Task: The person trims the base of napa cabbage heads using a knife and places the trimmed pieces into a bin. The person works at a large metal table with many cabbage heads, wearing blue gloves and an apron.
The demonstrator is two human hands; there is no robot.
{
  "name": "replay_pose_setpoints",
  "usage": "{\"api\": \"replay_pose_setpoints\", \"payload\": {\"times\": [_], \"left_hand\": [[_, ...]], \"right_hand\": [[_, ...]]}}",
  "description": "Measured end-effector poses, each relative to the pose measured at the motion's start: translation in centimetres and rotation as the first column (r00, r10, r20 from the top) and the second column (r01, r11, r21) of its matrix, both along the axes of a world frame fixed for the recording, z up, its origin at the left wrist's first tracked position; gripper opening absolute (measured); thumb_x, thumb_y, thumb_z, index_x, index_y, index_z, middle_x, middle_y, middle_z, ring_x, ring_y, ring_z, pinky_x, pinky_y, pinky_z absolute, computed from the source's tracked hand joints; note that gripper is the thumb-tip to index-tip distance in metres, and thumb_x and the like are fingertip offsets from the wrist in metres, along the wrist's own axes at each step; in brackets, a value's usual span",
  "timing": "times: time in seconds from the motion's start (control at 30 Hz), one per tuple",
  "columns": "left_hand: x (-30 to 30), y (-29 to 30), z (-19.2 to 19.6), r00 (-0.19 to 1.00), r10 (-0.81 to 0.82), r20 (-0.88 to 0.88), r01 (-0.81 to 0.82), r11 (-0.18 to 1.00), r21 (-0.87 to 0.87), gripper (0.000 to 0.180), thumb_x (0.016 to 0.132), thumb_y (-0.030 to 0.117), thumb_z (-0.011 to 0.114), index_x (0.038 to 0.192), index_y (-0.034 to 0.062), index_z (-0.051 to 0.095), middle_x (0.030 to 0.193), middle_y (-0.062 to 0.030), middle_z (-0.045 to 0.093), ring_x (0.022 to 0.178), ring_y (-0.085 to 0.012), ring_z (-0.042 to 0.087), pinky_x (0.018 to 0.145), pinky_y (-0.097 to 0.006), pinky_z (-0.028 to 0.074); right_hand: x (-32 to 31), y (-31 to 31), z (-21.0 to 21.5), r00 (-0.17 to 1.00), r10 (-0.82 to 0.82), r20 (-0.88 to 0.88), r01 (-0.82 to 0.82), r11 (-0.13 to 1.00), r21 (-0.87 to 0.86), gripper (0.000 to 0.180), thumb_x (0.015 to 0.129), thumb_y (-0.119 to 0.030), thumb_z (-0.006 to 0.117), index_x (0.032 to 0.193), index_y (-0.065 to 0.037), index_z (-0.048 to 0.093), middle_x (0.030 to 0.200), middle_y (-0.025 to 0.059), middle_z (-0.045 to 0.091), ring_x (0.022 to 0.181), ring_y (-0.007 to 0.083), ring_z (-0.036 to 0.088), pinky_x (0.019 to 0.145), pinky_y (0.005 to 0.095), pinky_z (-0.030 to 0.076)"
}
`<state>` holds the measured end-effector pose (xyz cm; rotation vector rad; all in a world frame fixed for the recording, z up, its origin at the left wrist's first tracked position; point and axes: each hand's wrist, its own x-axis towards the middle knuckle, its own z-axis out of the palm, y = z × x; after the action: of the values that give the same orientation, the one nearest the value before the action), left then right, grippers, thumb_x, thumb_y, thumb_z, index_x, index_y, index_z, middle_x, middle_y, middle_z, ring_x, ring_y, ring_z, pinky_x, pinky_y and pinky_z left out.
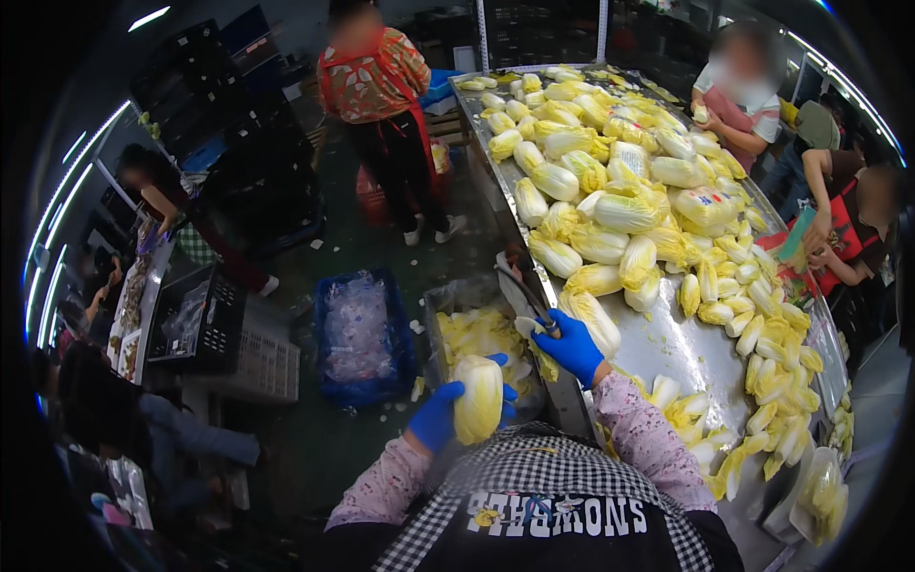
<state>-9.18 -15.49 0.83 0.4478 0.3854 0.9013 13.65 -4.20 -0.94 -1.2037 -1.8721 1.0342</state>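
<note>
My left hand [440, 416] grips a cabbage [478, 398] over the bin [434, 303]. My right hand [572, 345] clasps a knife [522, 294] by the table [679, 345].

Both forearms come up from the lower edge, each in a pink patterned sleeve ending in a blue glove. The left hand [440, 416] sits low and close to the chest, palm turned right, fingers and thumb curled into a cupping grip with the fingertips showing on the far side. The right hand [572, 345] reaches farther forward and higher, wrist bent slightly, fingers closed in a fist-like grip. The 2 hands are near each other but apart.
</note>
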Motion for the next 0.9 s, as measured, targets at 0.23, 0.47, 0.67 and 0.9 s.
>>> {"api": "replay_pose_setpoints", "payload": {"times": [0.23, 0.47, 0.67, 0.9], "left_hand": [[-1.1, 0.0, -3.3, 0.992, 0.073, -0.103, -0.085, 0.990, -0.114, 0.076, 0.083, 0.045, 0.060, 0.140, 0.0036, 0.030, 0.117, -0.0185, 0.054, 0.097, -0.0284, 0.059, 0.081, -0.038, 0.051], [-0.4, 0.7, -1.7, 0.995, -0.027, -0.096, 0.027, 1.000, -0.005, 0.075, 0.079, 0.043, 0.065, 0.134, 0.0012, 0.038, 0.114, -0.0167, 0.055, 0.097, -0.0270, 0.059, 0.082, -0.036, 0.051], [0.1, 0.9, -0.6, 0.993, 0.011, -0.120, -0.012, 1.000, -0.002, 0.073, 0.076, 0.041, 0.068, 0.131, 0.0018, 0.040, 0.111, -0.0161, 0.057, 0.095, -0.0258, 0.060, 0.078, -0.033, 0.052], [-0.5, 0.8, 0.6, 0.966, 0.037, -0.254, -0.028, 0.999, 0.038, 0.071, 0.074, 0.036, 0.071, 0.128, -0.0006, 0.043, 0.106, -0.0166, 0.059, 0.088, -0.0251, 0.063, 0.074, -0.033, 0.054]], "right_hand": [[-0.4, -3.3, 3.8, 0.918, 0.252, 0.305, -0.340, 0.897, 0.283, 0.038, 0.081, -0.024, 0.063, 0.116, -0.014, 0.052, 0.095, 0.0093, 0.060, 0.070, 0.0287, 0.063, 0.060, 0.0370, 0.052], [-0.7, -3.7, 5.6, 0.817, 0.219, 0.533, -0.439, 0.836, 0.329, 0.031, 0.082, -0.027, 0.060, 0.109, -0.013, 0.050, 0.085, 0.0083, 0.058, 0.066, 0.0288, 0.061, 0.054, 0.0384, 0.050], [-1.6, -4.1, 7.2, 0.800, 0.201, 0.566, -0.434, 0.845, 0.313, 0.033, 0.081, -0.026, 0.062, 0.109, -0.013, 0.050, 0.085, 0.0086, 0.058, 0.068, 0.0285, 0.061, 0.055, 0.0376, 0.049], [-1.5, -3.7, 3.8, 0.885, 0.243, 0.398, -0.373, 0.881, 0.290, 0.035, 0.079, -0.023, 0.065, 0.110, -0.012, 0.054, 0.085, 0.0123, 0.061, 0.070, 0.0331, 0.061, 0.059, 0.0405, 0.049]]}}
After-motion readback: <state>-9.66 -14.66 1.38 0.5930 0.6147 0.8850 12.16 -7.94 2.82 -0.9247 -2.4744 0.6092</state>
